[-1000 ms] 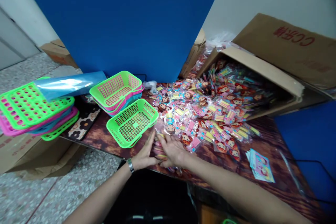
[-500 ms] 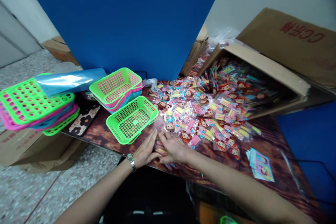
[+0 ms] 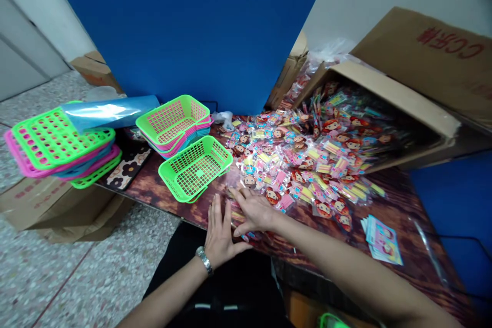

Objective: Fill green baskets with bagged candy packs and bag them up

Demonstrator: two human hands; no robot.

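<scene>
My left hand (image 3: 222,233), with a metal watch on its wrist, is at the table's front edge, fingers stretched out and thumb apart. My right hand (image 3: 253,211) rests with spread fingers over a few small clear packets (image 3: 237,213), partly hidden under it. These packets hold yellow and pink pieces. A wide heap of similar packets (image 3: 284,177) with red-haired cartoon figures spreads just beyond my right hand. An upright green plastic basket (image 3: 195,169) stands beyond my left hand, its bottom bare.
Nested baskets (image 3: 172,125) stand behind the green one. At left are stacked plastic lids or trays (image 3: 63,143) under a blue film roll (image 3: 111,111). An open carton (image 3: 400,107) spills packets at right. Printed cards (image 3: 382,241) lie near the right edge of the table (image 3: 407,205).
My left hand has drawn back from beside my right hand toward the table's front edge, its fingers now spread. My right hand stays over the packets. The view has shifted slightly.
</scene>
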